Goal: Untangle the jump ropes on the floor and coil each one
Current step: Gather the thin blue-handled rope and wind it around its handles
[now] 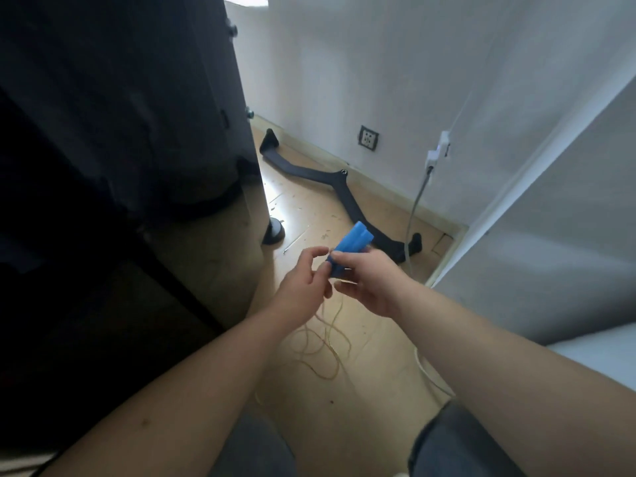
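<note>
Plainly, the right hand (373, 285) grips the blue handles (354, 241), but whether the left hand (303, 282) holds anything I cannot tell.

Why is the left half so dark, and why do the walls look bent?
Head view: the dark cabinet is in shadow, and a bright patch glares on the floor beside it; the wide-angle lens bows the wall edges; the thin rope is faint and slightly soft.

Dim room. Glare patch on floor (303, 215) just right of dark cabinet (120, 98); cabinet itself almost black. Whole frame soft, walls (413, 80) bent toward edges.
</note>
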`<control>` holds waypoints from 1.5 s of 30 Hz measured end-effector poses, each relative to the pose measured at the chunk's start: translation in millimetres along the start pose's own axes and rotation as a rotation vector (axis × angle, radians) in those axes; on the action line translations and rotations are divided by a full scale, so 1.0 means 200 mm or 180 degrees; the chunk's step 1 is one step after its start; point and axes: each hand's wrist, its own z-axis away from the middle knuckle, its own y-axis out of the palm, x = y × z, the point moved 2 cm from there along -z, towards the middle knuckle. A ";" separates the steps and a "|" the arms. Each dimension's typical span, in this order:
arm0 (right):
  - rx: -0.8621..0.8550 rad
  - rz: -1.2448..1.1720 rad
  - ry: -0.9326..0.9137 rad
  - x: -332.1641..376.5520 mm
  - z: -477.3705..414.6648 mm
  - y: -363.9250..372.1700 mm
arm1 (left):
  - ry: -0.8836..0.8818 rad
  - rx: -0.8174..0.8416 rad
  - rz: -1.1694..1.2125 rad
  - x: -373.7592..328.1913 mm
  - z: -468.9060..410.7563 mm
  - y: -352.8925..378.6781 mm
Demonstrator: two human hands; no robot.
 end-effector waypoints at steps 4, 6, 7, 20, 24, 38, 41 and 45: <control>-0.0143 0.0082 -0.0059 0.09 0.09 -0.05 | 0.0164 -0.0162 -0.1001 -0.10 0.04 -0.05; -0.0187 0.0038 -0.0223 0.16 0.15 -0.07 | 0.0216 -0.0133 -0.1129 -0.12 0.06 -0.09; -0.0172 0.0112 -0.0342 0.20 0.16 -0.07 | 0.0244 -0.0116 -0.1200 -0.14 0.07 -0.11; -0.0260 0.4967 -0.1221 0.26 0.20 0.02 | 0.0370 0.0059 -0.1005 -0.28 0.12 -0.25; -0.0022 0.4936 -0.1118 0.22 0.21 0.01 | 0.0393 -0.0195 -0.0841 -0.28 0.09 -0.25; 0.1284 0.2194 -0.0208 0.08 0.29 0.02 | -0.0598 -0.0591 0.0538 -0.07 -0.03 0.00; 0.0452 0.2421 -0.0518 0.08 0.24 0.02 | -0.0513 -0.0322 0.0117 -0.10 0.01 0.09; -0.0424 0.3789 -0.0854 0.08 0.18 -0.01 | -0.0500 -0.0200 -0.1039 -0.16 0.04 0.12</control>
